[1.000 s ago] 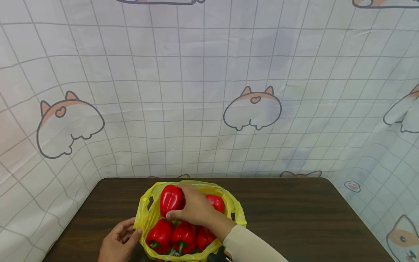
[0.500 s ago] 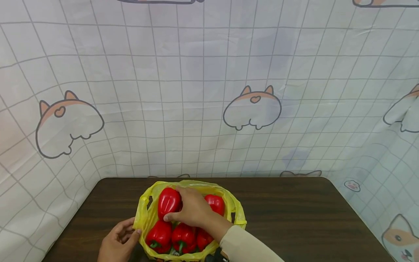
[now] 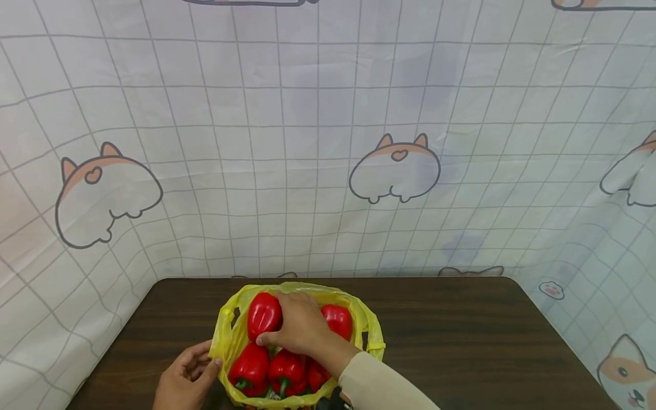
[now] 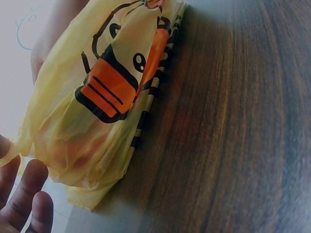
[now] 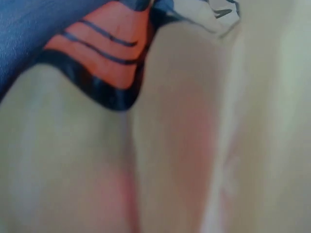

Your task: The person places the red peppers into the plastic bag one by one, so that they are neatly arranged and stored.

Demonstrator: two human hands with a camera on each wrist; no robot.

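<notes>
In the head view a yellow plastic bag (image 3: 223, 333) lies with its mouth spread wide, and several red bell peppers (image 3: 288, 371) are inside. My right hand (image 3: 302, 323) reaches into the bag and grips a red bell pepper (image 3: 264, 316) at the far left, thumb on its near side. My left hand (image 3: 184, 376) pinches the bag's left rim. In the left wrist view, the fingers (image 4: 30, 182) hold the thin yellow plastic beside a printed orange-and-black cartoon. The right wrist view is filled by the blurred bag wall (image 5: 58, 126), with the right hand out of sight.
The bag stands on a dark wood-grain table (image 3: 461, 341), whose surface extends to its right. Behind the table hangs a white grid-patterned cloth (image 3: 287, 142) with cartoon animals. Another red pepper (image 3: 337, 320) sits at the bag's right side.
My right hand has shifted slightly left with the bell pepper, which sits a little lower in the head view. My left hand stays at the bag's rim.
</notes>
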